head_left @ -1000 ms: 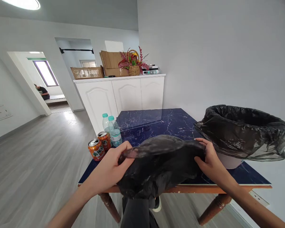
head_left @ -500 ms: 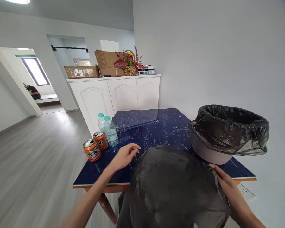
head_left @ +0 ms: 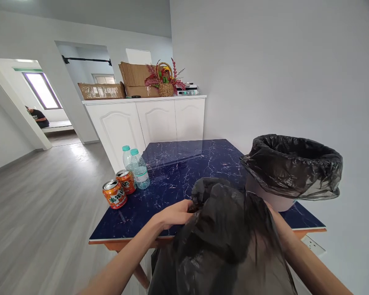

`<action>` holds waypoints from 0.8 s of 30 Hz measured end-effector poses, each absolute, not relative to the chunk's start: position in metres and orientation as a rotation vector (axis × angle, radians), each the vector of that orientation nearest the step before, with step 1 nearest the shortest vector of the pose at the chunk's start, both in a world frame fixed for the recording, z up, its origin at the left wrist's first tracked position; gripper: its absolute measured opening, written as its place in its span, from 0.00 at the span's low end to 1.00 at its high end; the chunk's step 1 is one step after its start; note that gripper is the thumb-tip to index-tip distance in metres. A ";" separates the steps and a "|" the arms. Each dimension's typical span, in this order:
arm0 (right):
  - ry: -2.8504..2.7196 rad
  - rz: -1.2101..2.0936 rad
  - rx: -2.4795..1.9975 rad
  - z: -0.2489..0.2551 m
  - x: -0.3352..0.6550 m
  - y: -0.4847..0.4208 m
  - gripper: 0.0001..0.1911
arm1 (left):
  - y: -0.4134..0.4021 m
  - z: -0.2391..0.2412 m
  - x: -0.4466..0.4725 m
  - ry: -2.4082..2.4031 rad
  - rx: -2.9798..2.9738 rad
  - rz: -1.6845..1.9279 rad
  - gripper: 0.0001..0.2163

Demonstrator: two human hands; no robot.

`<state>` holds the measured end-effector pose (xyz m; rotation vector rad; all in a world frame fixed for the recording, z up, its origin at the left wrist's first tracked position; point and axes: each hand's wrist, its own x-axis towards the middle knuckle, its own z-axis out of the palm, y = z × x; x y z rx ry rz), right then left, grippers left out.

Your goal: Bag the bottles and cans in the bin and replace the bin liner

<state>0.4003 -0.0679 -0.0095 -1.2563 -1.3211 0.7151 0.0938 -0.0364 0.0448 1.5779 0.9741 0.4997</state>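
A thin black garbage bag spreads over my lap and rises above the near table edge, bunched at its top. My left hand is closed on the bag's gathered left side, with the fingertips hidden in the folds. On the other side, my right hand grips the bag's right edge; plastic covers most of its fingers. Just beyond the right hand stands a light pinkish trash bin, lined with another black garbage bag folded over its rim.
Two orange drink cans and two clear bottles with teal caps stand at the left of the dark blue marbled table. Behind it, a white cabinet carries cardboard boxes and a flower basket. A person sits in a far room.
My left hand has moved right and taken hold of the bag, which it was apart from before. The bag, earlier spread smooth and rounded, is now bunched between both hands.
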 end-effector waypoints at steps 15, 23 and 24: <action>-1.644 0.155 -1.327 0.069 0.401 -0.016 0.17 | -0.026 0.049 0.023 1.355 1.071 1.087 0.27; -1.613 0.158 -1.539 0.108 0.401 0.032 0.26 | -0.019 0.019 0.014 1.476 0.906 1.217 0.22; -1.647 0.150 -1.511 0.113 0.391 0.028 0.30 | -0.018 0.017 0.013 1.506 0.910 1.224 0.21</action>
